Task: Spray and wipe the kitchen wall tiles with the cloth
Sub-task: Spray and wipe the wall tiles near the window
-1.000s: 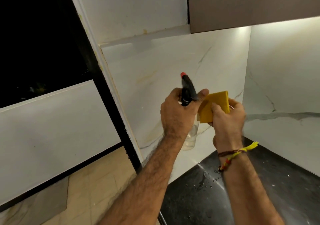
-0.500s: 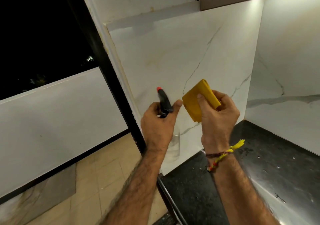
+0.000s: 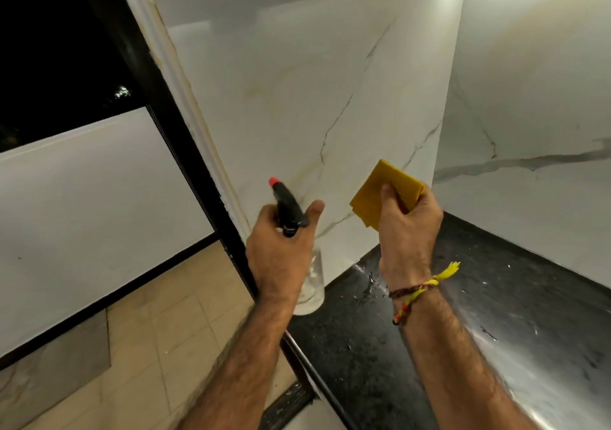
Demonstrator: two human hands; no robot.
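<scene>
Yellow cloth (image 3: pixel 380 194), red-tipped black sprayer (image 3: pixel 287 209), grey-veined white marble tiles (image 3: pixel 297 99), speckled black counter (image 3: pixel 363 347).

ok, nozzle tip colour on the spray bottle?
Red-orange, on a black spray head. The head view shows the spray bottle gripped in the left hand.

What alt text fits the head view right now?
The left hand grips a clear spray bottle, its red nozzle aimed at the white marble-look wall tiles. The right hand pinches a folded yellow cloth above a wet black countertop.
</scene>
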